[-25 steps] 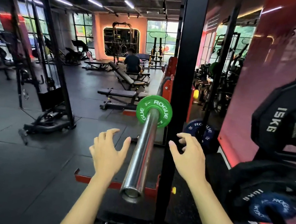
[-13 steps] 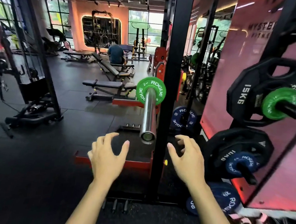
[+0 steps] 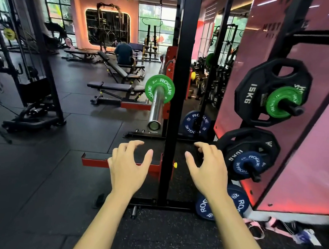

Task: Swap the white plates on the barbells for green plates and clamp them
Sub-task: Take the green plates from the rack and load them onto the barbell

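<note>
A chrome barbell sleeve (image 3: pixel 157 107) points toward me from the black rack upright (image 3: pixel 180 84), with a green Rogue plate (image 3: pixel 158 88) slid on near its inner end. No clamp is visible on the sleeve. A second green plate (image 3: pixel 281 104) hangs on a storage peg at the right, in front of a black 15 kg plate (image 3: pixel 249 91). My left hand (image 3: pixel 127 166) and my right hand (image 3: pixel 208 171) hover below the sleeve's end, fingers spread, holding nothing and touching nothing.
Black 10 kg plate with a small blue plate (image 3: pixel 248 163) on the lower peg. Blue 20 plates (image 3: pixel 196 124) stand behind the rack and lean on the floor (image 3: pixel 239 203). Red safety arm (image 3: pixel 96 160) low in front. Benches (image 3: pixel 112 88) and a seated person (image 3: pixel 123 53) beyond. Straps (image 3: pixel 259 226) lie at right.
The view has pulled back and turned right, so the barbell looks farther off and the plate storage pegs are in full sight. Both hands stay open and have dropped below the sleeve's end.
</note>
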